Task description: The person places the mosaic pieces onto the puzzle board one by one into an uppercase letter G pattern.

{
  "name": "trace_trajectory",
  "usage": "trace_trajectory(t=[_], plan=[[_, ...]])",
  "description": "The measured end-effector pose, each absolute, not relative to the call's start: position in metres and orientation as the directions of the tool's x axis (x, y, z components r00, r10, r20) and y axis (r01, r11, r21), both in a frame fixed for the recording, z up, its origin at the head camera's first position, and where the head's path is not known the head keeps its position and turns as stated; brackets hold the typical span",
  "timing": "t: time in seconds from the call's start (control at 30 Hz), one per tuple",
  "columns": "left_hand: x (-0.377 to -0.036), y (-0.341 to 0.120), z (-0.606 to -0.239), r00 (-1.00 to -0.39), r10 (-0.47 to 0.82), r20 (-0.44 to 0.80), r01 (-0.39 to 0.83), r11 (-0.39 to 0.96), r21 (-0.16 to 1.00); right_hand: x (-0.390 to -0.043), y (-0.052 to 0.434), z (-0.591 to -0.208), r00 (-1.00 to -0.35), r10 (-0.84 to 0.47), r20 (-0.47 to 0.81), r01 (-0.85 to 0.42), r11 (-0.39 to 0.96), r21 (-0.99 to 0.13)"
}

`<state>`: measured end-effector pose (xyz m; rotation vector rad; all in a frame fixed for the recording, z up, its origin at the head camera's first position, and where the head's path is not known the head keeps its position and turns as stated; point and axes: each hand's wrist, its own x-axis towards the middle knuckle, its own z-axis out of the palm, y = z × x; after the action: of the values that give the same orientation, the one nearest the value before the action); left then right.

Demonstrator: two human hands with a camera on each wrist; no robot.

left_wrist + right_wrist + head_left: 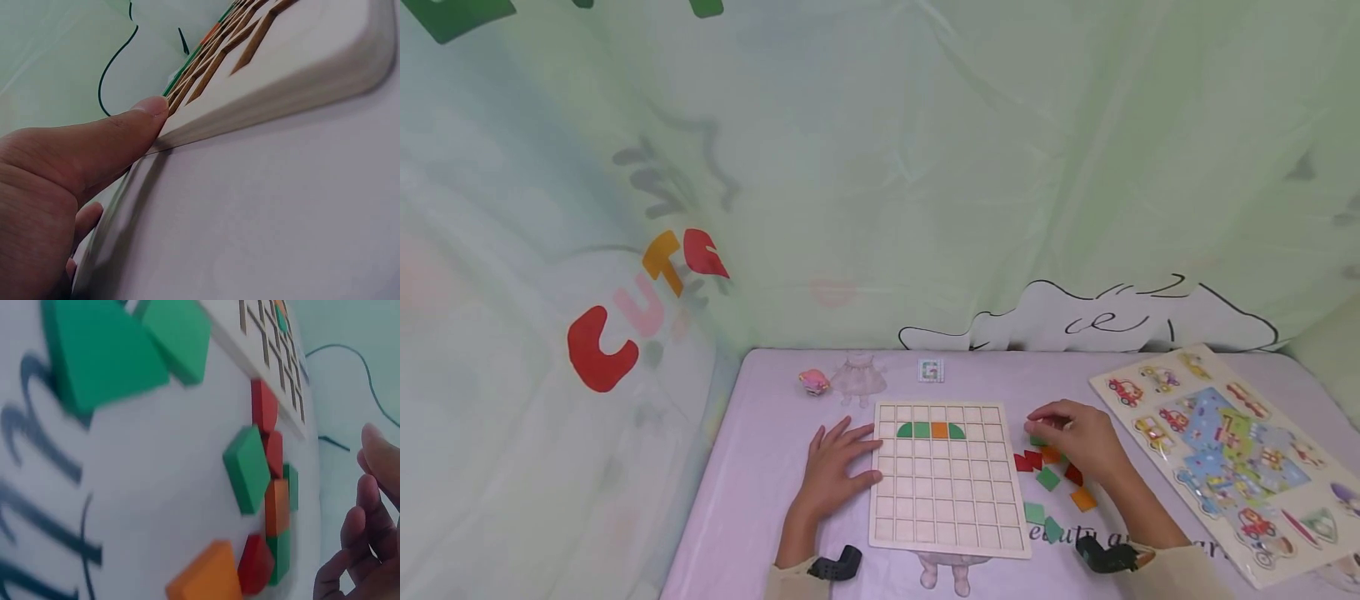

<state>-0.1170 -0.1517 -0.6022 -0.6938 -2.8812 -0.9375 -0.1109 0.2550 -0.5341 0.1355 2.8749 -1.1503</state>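
Note:
A pale wooden grid board (948,550) lies flat on the table. One of its upper rows holds a green rounded piece (905,430), a green square (922,429), an orange square (940,430) and another green rounded piece (957,431). My left hand (838,467) rests at the board's left edge, fingers spread; its thumb (134,128) touches the edge. My right hand (1081,437) is bent over the loose pieces right of the board, thumb and forefinger close together. A bit of red shows by those fingertips; I cannot tell whether they pinch it.
Loose red, green and orange pieces (1048,478) lie between the board and my right forearm. Farther right is a large picture puzzle board (1120,379) with vehicles. A small patterned card (931,371) and a pink toy (814,382) sit near the table's back edge.

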Motion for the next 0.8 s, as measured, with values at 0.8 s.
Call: trace_trajectory(t=[0.8], plan=[[-0.116, -0.151, -0.601, -0.887, 0.406, 0.219, 0.456, 0.702, 0.547, -0.114, 0.278, -0.562, -0.979, 0.066, -0.193, 0.178, 0.739, -0.65]])
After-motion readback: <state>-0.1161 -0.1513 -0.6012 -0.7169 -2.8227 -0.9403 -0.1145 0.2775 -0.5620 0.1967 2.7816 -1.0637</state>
